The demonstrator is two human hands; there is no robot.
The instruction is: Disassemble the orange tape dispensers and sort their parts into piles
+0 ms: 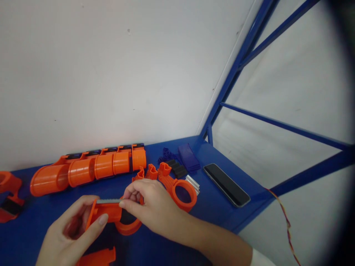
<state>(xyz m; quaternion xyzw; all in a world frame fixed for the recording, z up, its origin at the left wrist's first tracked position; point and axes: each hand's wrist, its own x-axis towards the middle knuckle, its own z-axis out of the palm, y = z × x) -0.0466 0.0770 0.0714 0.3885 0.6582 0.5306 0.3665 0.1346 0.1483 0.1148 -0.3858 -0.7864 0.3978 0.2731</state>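
My left hand (pixel 74 229) grips an orange plastic tape dispenser part (pixel 111 213), fingers behind it and thumb on its front. Along the top edge of this part lies a toothed grey metal blade (pixel 108 201). My right hand (pixel 149 205) pinches the blade's right end between thumb and fingertips; the pinched end itself is hidden. Below the held part, an orange ring-shaped piece (pixel 129 228) shows partly on the blue table (pixel 155 247). Another orange piece (pixel 100 257) lies near my left wrist, partly covered by it.
Several assembled orange dispensers (pixel 104 165) stand in a row by the wall. Right of my hands are an orange ring frame (pixel 184 195), silvery metal strips (pixel 193 183), black pieces (pixel 179 169), dark blue strips (pixel 189 157) and a phone (pixel 226 184). Blue rack bars (pixel 285 125) border the right side.
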